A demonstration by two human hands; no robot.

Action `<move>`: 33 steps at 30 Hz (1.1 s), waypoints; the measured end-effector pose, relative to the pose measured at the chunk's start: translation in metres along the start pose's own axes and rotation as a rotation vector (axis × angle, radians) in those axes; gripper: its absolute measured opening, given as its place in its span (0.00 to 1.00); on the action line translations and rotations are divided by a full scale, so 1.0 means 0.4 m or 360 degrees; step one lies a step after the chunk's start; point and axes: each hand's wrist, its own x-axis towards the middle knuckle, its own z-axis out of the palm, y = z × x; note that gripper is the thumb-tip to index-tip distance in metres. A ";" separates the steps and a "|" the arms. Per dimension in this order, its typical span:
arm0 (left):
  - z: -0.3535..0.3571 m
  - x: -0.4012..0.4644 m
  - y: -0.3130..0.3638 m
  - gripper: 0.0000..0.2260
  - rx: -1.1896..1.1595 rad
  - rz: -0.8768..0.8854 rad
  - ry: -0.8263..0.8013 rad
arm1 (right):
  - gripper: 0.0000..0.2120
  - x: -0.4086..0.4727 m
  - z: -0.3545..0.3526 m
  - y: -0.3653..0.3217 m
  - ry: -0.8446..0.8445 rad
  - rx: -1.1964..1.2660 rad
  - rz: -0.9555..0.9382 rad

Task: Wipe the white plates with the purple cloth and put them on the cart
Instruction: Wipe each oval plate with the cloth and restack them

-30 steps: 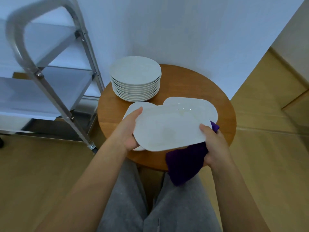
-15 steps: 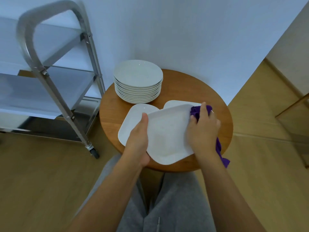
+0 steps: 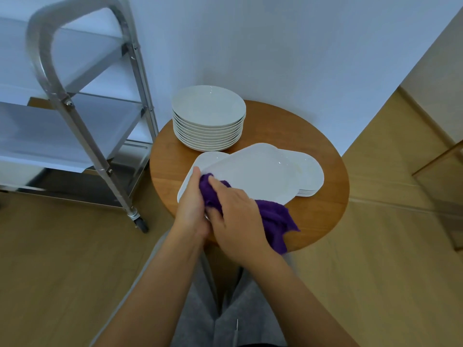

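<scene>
White and glossy, the rounded oblong plate (image 3: 253, 176) is held over the round wooden table (image 3: 323, 216), its long axis running from near left to far right. Its near-left edge is gripped by the left hand (image 3: 191, 204); the crumpled purple cloth (image 3: 273, 219) is pressed onto it by the right hand (image 3: 235, 216), fingers curled. Bare tabletop is seen to the right; the steel cart (image 3: 75, 116) stands left.

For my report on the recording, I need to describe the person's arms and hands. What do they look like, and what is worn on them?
Both forearms are bare as far as the picture shows: no sleeves, no gloves, no watch or bracelet in view. The left hand and the right hand are bare too. I cannot tell whether a ring is worn. Below the arms, grey trousers show.
</scene>
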 end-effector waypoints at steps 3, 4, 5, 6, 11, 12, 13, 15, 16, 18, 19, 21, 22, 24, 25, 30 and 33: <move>-0.020 0.008 0.009 0.19 -0.0084 -0.0040 -0.0077 | 0.21 -0.026 -0.017 0.036 -0.0110 0.0082 -0.0226; -0.023 0.006 0.015 0.18 -0.0093 -0.0043 -0.0159 | 0.21 -0.036 -0.024 0.055 -0.0145 0.0095 -0.0316; -0.029 0.007 0.022 0.18 -0.0072 -0.0024 -0.0244 | 0.22 -0.046 -0.030 0.081 -0.0150 0.0086 -0.0383; -0.033 0.010 0.027 0.19 -0.0030 0.0009 -0.0313 | 0.22 -0.053 -0.035 0.109 -0.0130 0.0071 -0.0417; -0.048 0.023 0.040 0.22 0.0205 0.0115 -0.0325 | 0.24 -0.025 -0.074 0.241 0.0103 -0.0034 -0.0326; -0.047 0.022 0.039 0.22 0.0241 0.0126 -0.0312 | 0.24 -0.015 -0.085 0.261 0.0128 -0.0057 -0.0273; -0.043 0.019 0.037 0.21 0.0271 0.0140 -0.0297 | 0.23 -0.006 -0.094 0.278 0.0154 -0.0072 -0.0201; -0.033 0.011 0.028 0.20 0.0323 0.0141 -0.0290 | 0.21 0.010 -0.107 0.296 0.0217 -0.0099 -0.0042; -0.030 0.007 0.023 0.19 0.0348 0.0144 -0.0290 | 0.21 0.015 -0.111 0.293 0.0274 -0.0105 0.0014; -0.030 0.007 0.024 0.20 0.0364 0.0196 -0.0309 | 0.21 0.020 -0.114 0.263 0.0464 -0.0128 -0.0034; -0.032 0.011 0.031 0.21 0.0363 0.0208 -0.0328 | 0.21 0.019 -0.108 0.240 0.0539 -0.0165 -0.0167; -0.031 0.017 0.049 0.24 0.0369 0.0194 -0.0390 | 0.21 0.012 -0.079 0.202 0.0592 -0.0291 -0.0571; -0.026 0.015 0.055 0.25 0.0399 0.0177 -0.0429 | 0.21 0.009 -0.059 0.187 0.0545 -0.0344 -0.0779; -0.011 0.003 0.060 0.22 0.0487 0.0107 -0.0428 | 0.27 0.010 -0.024 0.167 0.0399 -0.0390 -0.1050; -0.005 -0.003 0.061 0.22 0.0508 0.0049 -0.0435 | 0.31 0.017 -0.014 0.163 0.0363 -0.0400 -0.1110; -0.016 -0.011 0.070 0.23 0.0487 0.0024 -0.0555 | 0.25 0.084 -0.042 0.169 0.0338 -0.0536 -0.1371; -0.024 -0.016 0.076 0.22 0.0641 0.0263 -0.0621 | 0.22 0.118 -0.059 0.189 0.0378 -0.0649 -0.1427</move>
